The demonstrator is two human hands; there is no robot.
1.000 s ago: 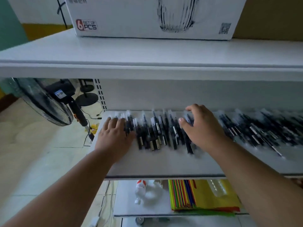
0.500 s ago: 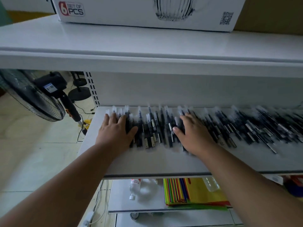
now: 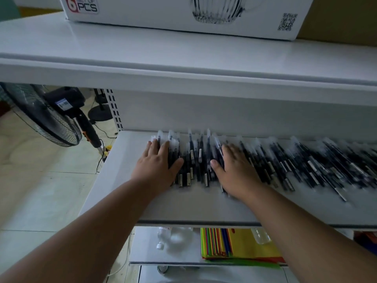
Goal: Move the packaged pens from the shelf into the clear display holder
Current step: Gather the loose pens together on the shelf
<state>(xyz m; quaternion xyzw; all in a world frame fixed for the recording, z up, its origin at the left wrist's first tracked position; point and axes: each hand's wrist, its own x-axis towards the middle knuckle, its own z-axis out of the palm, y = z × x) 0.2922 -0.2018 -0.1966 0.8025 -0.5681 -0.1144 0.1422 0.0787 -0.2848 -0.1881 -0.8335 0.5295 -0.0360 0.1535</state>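
Nearest, two bare forearms reaching in from the bottom edge. Beneath them, on the lowest shelf (image 3: 183,260), a stack of coloured sheets (image 3: 234,248), yellow on top with striped edges, plus a clear bottle (image 3: 173,237) lying on its side and another clear bottle (image 3: 260,235) half hidden by the right arm.

On the middle shelf (image 3: 126,180), left hand (image 3: 158,168) flat, fingers straight and slightly spread, pressing on the left end of the packaged pens (image 3: 195,158), thumb out toward the middle. Right hand (image 3: 234,172) likewise flat, fingers extended over the pens, thumb pointing left; blurred, so the fingertips hard to make out. Between both thumbs, a small batch of pens. Pens dark-bodied, each in a clear sleeve with a pale label strip near the lower end, laid side by side in a long row running off to the right, blurred there. Label text too small to read.

Left of the shelving, a black standing fan (image 3: 47,117) on a tiled floor, with a small blue-and-white sticker, unreadable.

Farthest, on the top shelf (image 3: 142,50), a white box (image 3: 163,11) printed "6 SET OF PCS", with a drawing of ribbed glassware and a QR code.
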